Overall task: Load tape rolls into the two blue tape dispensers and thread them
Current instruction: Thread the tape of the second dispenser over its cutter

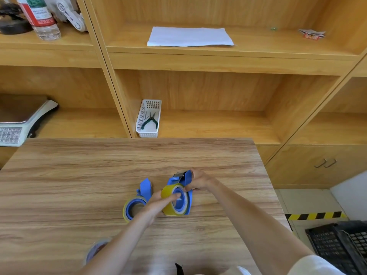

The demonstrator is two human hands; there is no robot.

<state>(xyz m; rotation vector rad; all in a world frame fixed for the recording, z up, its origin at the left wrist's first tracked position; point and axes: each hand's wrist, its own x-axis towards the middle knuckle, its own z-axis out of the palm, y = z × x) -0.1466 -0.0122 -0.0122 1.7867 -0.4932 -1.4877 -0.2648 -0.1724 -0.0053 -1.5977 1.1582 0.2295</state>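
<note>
The yellow tape roll (172, 201) sits on the hub of the right blue dispenser (181, 192), near the middle of the wooden table (79, 175). The left hand (158, 203) presses its fingers together into the core; the right hand (200, 181) pinches the dispenser frame. I think it is best to hold the frame steady and push the roll fully down before threading. I count two dispensers; the left dispenser (139, 197) already carries a roll, so two rolls are loaded, and a third roll (97, 248) lies at the table's near edge.

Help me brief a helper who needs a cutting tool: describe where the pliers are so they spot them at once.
Behind the wooden table, look in the lower shelf bay straight ahead. At its left end stands a white perforated basket, and the green-handled pliers lie inside it. Nothing else in that bay is white or holds tools.
</note>
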